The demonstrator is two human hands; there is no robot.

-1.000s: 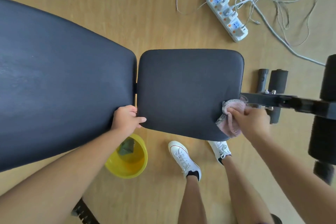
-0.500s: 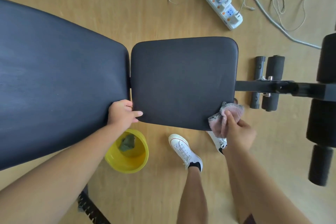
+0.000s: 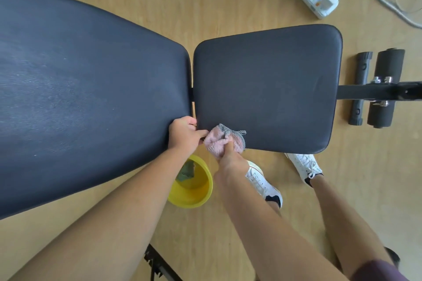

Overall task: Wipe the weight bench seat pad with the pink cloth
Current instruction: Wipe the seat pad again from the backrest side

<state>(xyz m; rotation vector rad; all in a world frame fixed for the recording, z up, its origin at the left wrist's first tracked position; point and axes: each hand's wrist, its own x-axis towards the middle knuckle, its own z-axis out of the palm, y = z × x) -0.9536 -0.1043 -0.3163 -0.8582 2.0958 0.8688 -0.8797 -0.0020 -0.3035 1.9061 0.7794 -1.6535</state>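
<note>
While the cloth point(image 3: 222, 142) is pressed against the near left corner of the seat pad point(image 3: 267, 91), the right hand point(image 3: 229, 158) is clamped around it. The left hand point(image 3: 183, 136), fingers curled, grips the adjoining back pad point(image 3: 91, 89) corner, touching the cloth. A yellow bowl point(image 3: 194, 198) stands on the floor point(image 3: 205, 2) below both hands.
</note>
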